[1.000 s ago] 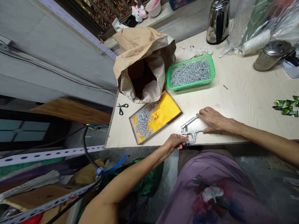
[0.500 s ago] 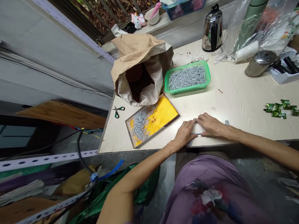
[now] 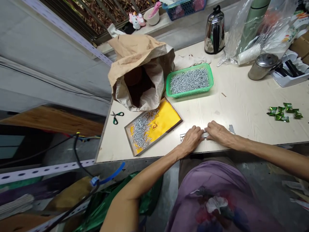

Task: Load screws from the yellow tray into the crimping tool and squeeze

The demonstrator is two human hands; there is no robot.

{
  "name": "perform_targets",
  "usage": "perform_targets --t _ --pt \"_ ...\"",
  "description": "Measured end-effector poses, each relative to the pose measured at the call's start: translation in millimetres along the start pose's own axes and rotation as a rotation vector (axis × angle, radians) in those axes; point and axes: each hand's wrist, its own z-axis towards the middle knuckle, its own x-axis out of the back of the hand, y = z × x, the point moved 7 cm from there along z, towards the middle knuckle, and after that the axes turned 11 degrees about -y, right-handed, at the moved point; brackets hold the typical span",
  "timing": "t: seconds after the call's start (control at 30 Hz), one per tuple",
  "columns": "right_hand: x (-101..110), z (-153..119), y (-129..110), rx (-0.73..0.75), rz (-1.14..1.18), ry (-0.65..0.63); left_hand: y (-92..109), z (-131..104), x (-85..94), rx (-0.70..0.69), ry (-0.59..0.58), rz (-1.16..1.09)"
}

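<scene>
Near the table's front edge, both my hands grip a narrow silvery strip [image 3: 205, 135] lying flat along the tabletop. My left hand [image 3: 192, 139] is closed over its middle, and a metal-looking end with small details sticks out to the left. My right hand [image 3: 218, 132] pinches the strip's right end, with its fingers bent. A short stretch of the strip shows between the hands; the rest is hidden under the fingers. Left of my left hand, a shallow yellow-lined tray [image 3: 169, 112] holds a heap of small silvery metal pins [image 3: 141, 130].
A green basket [image 3: 210, 77] full of similar pins stands behind the tray, beside an open brown paper sack [image 3: 142, 48]. Scissors [image 3: 116, 118] lie at the left. Farther back are a kettle [image 3: 214, 32] and a lidded metal cup [image 3: 262, 66]. Green wrapped packets [image 3: 282, 112] lie right.
My hands have turned or shifted the piece, so its metal end now shows left of my left hand. The fingertips, which met before, are now slightly apart. The view has shifted a little.
</scene>
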Motion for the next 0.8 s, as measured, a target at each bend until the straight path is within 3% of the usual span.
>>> perform_targets --t 0.27,0.4,0.5,0.63,0.8 --pt "-13.0 -5.9 -10.0 0.070 -0.028 0.101 5.4 0.7 -7.8 -0.023 0.003 0.003" --pt "-4.7 -9.4 -1.5 0.057 0.018 0.168 0.9 -2.2 -8.4 -0.019 0.093 -0.052" --pt "4.1 -7.5 10.4 0.112 0.064 0.143 2.1 -11.2 -15.1 0.005 0.213 -0.101" --pt "11.8 7.7 28.9 0.124 0.028 0.107 23.2 -27.1 -35.5 -0.048 0.341 -0.164" --pt "24.1 40.4 38.8 0.026 -0.042 0.168 45.9 -33.2 -50.6 -0.101 0.341 -0.206"
